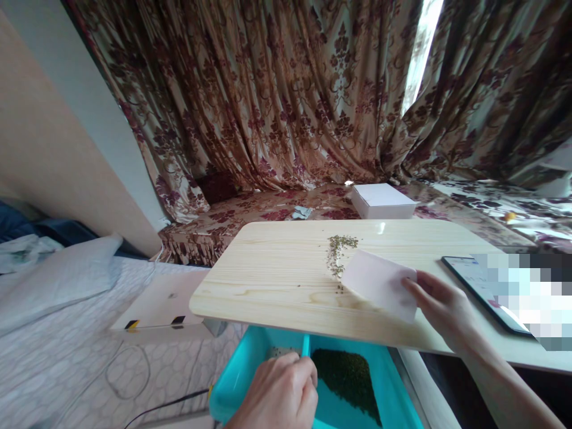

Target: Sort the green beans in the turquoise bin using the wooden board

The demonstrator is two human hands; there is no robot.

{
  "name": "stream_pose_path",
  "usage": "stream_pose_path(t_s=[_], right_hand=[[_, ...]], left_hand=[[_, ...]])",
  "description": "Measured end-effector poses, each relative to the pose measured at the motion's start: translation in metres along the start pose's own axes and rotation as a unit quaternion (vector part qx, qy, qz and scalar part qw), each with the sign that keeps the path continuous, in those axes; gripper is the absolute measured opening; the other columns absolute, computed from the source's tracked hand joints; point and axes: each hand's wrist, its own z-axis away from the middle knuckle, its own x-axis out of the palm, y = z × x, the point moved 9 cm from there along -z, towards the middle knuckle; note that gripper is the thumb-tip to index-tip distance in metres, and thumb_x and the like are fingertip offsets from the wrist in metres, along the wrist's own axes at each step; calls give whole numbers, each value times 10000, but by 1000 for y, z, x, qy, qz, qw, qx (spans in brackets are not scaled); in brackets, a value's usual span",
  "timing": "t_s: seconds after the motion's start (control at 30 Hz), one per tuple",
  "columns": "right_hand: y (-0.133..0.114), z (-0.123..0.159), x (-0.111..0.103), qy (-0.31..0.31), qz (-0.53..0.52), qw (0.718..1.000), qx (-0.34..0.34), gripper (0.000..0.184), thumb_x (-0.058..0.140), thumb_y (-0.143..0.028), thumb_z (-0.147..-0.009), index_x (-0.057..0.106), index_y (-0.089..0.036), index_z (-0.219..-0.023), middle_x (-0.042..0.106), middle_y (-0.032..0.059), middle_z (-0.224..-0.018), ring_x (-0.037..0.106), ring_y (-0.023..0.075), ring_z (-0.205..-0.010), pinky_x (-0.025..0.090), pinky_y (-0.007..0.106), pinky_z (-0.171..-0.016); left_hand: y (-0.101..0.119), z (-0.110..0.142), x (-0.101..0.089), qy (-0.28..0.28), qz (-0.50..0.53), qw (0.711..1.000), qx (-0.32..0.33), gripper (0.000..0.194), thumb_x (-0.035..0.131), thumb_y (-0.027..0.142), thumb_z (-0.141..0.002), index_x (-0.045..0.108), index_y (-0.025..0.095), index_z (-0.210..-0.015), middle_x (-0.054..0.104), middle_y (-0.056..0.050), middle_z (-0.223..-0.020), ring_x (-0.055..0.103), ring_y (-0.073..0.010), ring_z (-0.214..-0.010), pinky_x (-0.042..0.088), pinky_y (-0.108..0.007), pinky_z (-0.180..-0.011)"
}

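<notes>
And here's the right hand, thumb and fingers clamped on the right-hand end of a sheet of white paper, out over the pale tabletop. Its far-left edge sits right beside a scatter of small green grains! The grains lie left of the right fingers, beyond the paper, strung in a line running away from the person and hooking right at the far end. The sheet's long axis slants from far left to near right.

Down below, the left hand is over a blue tray, fingers curled together beside the divider; its fingertips are hidden, so I can't tell whether it grips anything. Right compartment: a dark green heap. Left compartment: what look like a few pale and dark bits, though the hand partly blocks them.
</notes>
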Motion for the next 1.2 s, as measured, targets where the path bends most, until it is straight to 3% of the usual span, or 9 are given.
stream_pose_path(t_s=[0.17, 0.5, 0.63, 0.9, 1.07, 1.2], right_hand=[[-4, 6, 2, -15, 9, 1000, 9, 308, 735, -526, -563, 748, -243, -683, 773, 55, -703, 704, 241, -638, 545, 304, -519], [-7, 8, 1, -7, 3, 1000, -1, 254, 725, -498, -564, 716, -249, -610, 738, 33, -630, 650, 202, -565, 509, 278, -477], [-7, 10, 3, -21, 9, 1000, -13, 270, 754, -513, -587, 745, -251, -649, 774, 38, -676, 689, 217, -592, 556, 290, -512], [0, 15, -19, 5, -18, 1000, 10, 232, 816, -446, -532, 775, -270, -677, 816, 77, -748, 726, 264, -617, 598, 311, -504], [-2, 21, -15, -5, -6, 999, 39, 220, 785, -430, -507, 770, -289, -675, 805, 75, -726, 767, 308, -737, 646, 329, -620], [-4, 21, -14, 2, -10, 999, 41, 240, 783, -449, -502, 757, -290, -680, 809, 90, -748, 767, 321, -760, 638, 330, -591]], left_hand=[[1, 1, -2, -3, 4, 1000, -9, 275, 405, 143, -973, 662, 235, -952, 707, -36, -1008, 648, -221, -999, 430, -280, -901], [4, 2, 0, -20, 1, 1000, -17, 266, 413, 124, -970, 658, 227, -959, 699, -34, -1017, 648, -229, -1016, 439, -302, -917], [5, 1, 0, -31, -16, 999, -26, 283, 412, 96, -966, 668, 216, -967, 700, -45, -1024, 648, -232, -1026, 444, -309, -932], [4, 2, 1, -12, -6, 1000, -12, 277, 411, 114, -973, 662, 229, -951, 698, -39, -1006, 652, -222, -1011, 442, -287, -919], [6, 1, 0, -12, -8, 1000, -9, 273, 418, 114, -967, 664, 231, -947, 703, -33, -998, 653, -219, -992, 442, -278, -897], [5, 1, 1, -19, -11, 1000, -13, 274, 420, 110, -965, 666, 230, -954, 706, -31, -1011, 651, -216, -1002, 437, -276, -905]])
